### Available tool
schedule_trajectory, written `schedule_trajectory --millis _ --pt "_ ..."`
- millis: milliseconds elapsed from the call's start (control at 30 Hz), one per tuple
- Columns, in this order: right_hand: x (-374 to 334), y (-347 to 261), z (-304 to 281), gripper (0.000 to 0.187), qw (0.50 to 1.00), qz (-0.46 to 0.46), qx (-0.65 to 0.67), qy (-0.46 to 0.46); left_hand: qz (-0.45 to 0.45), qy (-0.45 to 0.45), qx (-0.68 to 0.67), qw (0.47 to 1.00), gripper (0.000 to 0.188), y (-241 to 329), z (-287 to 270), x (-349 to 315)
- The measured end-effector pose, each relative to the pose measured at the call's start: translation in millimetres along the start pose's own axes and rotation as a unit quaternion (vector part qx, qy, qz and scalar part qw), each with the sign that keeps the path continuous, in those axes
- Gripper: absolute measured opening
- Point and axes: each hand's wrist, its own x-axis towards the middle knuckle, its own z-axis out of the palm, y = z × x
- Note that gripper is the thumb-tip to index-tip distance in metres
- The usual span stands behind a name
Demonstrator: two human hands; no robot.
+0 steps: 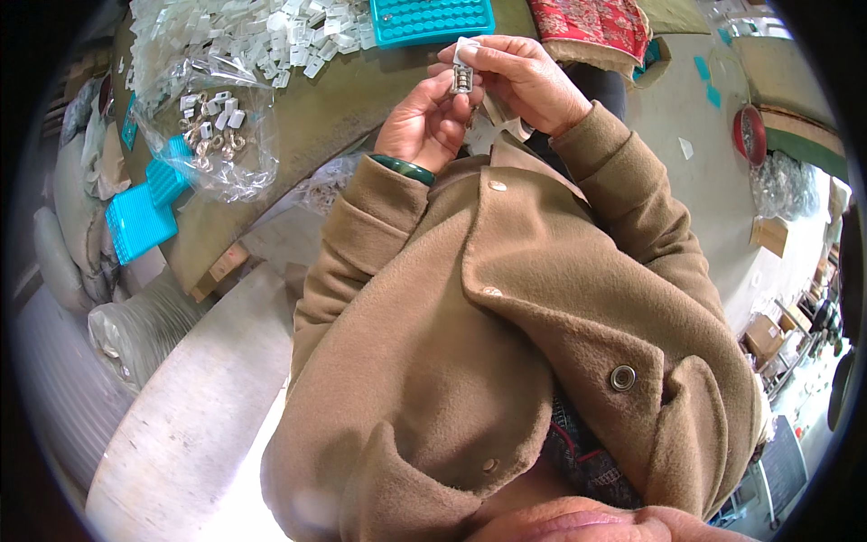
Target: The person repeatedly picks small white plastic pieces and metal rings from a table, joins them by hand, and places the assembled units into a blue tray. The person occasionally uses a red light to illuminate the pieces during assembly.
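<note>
A small clear plastic box (462,81) with metallic, ring-like pieces inside is held up between my two hands at the table's edge. Its lid seems raised at the top. My left hand (420,125), a dark green bangle at the wrist, pinches the lower part of the box. The fingers of my right hand (526,79) close on the box's upper end, thumb on the lid. Left of them lies a clear plastic bag (257,135) with white boxes and metal parts on it. Beyond spreads a heap of translucent boxes (253,36). A turquoise tray (433,38) sits just past my hands.
More turquoise trays (140,221) lie at the left edge of the olive-covered table (334,104). A red patterned cloth (591,27) is to the right of my hands. Wrapped rolls (144,325) stand on the left; a red basin (749,131) and cardboard boxes (766,334) are off to the right.
</note>
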Motion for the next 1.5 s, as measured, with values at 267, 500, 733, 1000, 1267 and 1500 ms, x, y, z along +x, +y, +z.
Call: schedule_trajectory --millis 267,500,733,1000,1267,1500 --pt "7 -8 -10 0.034 0.997 -0.014 -0.036 -0.064 0.023 0.001 -0.104 0.994 0.018 -3 17 5" --pt "5 2 -16 0.037 0.815 -0.346 -0.466 0.007 0.032 0.025 -0.093 0.995 0.023 -7 25 11" --pt "-3 -2 -32 0.028 0.764 -0.427 -0.48 0.061 0.017 0.023 0.033 0.999 0.026 -6 33 18" --pt "-27 -23 -73 0.021 0.838 -0.31 -0.437 0.099 0.072 0.064 0.252 0.963 0.027 -16 48 27" --pt "9 -53 -127 0.02 0.685 -0.252 -0.618 0.291 0.114 0.015 0.34 0.933 0.026 -22 61 54" --pt "14 -36 -129 0.019 0.665 -0.183 -0.675 0.263 0.063 0.005 0.235 0.97 0.019 -29 59 60"
